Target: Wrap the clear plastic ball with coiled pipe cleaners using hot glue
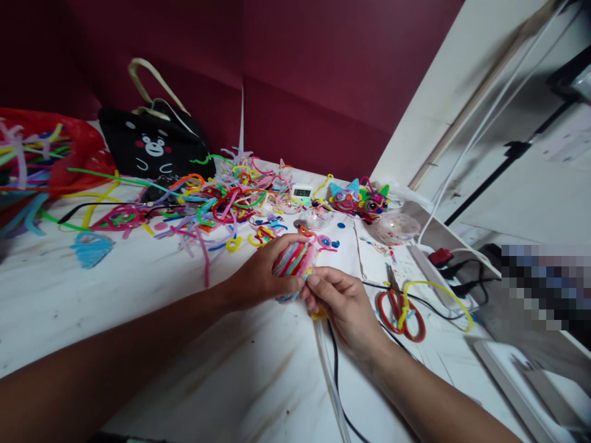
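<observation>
— Okay, left hand?
— My left hand (258,275) is clamped on the pipe-cleaner bundle (294,258), fingers wrapped round its far side.
— Right?
— My right hand (345,304) pinches the bundle's near right end, thumb and fingertips pressed together on it.
— Where is the bundle?
— Mid-scene, just above the white table (138,295), between both hands. It has pink, blue, orange and yellow strands.
— Anything under the right hand?
— A clear tube (329,369) and a black cable (336,375) run from under it to the near edge. I can't tell if I grip them.
— Around it?
— Red-handled scissors (401,312) lie just right of my right hand, with a yellow pipe-cleaner loop (438,288) across them. A loose pipe-cleaner pile (217,200) sits far left of the bundle. A black bear-face bag (154,147) stands behind it at the wall. A small clock (302,192), two pipe-cleaner cat heads (360,200) and a clear bowl (397,227) sit on the far right.
</observation>
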The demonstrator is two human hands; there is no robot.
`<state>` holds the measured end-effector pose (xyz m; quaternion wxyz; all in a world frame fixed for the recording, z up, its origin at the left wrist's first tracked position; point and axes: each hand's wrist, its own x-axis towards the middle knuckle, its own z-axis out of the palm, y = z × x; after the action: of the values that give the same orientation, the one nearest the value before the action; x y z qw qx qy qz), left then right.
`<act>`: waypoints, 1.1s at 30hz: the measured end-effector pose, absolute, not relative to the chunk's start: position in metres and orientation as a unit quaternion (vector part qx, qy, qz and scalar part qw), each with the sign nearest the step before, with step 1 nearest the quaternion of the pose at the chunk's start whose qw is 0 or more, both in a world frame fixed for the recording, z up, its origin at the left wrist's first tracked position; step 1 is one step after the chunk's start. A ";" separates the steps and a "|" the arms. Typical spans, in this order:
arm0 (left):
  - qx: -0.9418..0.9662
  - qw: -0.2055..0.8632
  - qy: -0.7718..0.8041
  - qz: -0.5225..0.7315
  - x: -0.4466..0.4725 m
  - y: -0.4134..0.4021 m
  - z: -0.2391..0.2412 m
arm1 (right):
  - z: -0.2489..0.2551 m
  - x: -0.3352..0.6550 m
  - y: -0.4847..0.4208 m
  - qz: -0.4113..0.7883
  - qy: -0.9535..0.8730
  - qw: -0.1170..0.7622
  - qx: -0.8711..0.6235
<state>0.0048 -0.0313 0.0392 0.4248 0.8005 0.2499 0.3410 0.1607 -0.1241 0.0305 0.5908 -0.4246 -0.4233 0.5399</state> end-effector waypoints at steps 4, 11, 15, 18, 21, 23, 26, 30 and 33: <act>0.802 0.403 0.263 0.354 0.006 -0.036 0.040 | 0.030 0.158 -0.125 0.516 -0.428 0.591 -0.449; 0.808 0.382 0.266 0.360 0.006 -0.041 0.043 | 0.030 0.156 -0.126 0.487 -0.434 0.598 -0.467; 0.808 0.423 0.246 0.328 0.004 -0.036 0.042 | 0.034 0.159 -0.125 0.557 -0.406 0.596 -0.411; 0.817 0.422 0.240 0.311 0.004 -0.034 0.039 | 0.036 0.160 -0.123 0.599 -0.362 0.600 -0.388; 0.829 0.406 0.224 0.312 0.004 -0.033 0.037 | 0.036 0.159 -0.122 0.633 -0.315 0.606 -0.364; 0.832 0.407 0.212 0.313 0.003 -0.033 0.037 | 0.035 0.158 -0.121 0.644 -0.296 0.613 -0.348; 0.807 0.456 0.211 0.311 0.003 -0.032 0.038 | 0.035 0.159 -0.121 0.646 -0.287 0.623 -0.336; 0.709 0.548 0.248 0.368 0.004 -0.029 0.039 | 0.037 0.163 -0.119 0.647 -0.274 0.633 -0.326; 0.639 0.515 0.309 0.482 0.005 -0.024 0.039 | 0.037 0.166 -0.117 0.638 -0.273 0.648 -0.314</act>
<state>0.0055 -0.0239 0.0386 0.5146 0.6386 0.3089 0.4817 0.1662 -0.1171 0.0374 0.6480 -0.3138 -0.2726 0.6382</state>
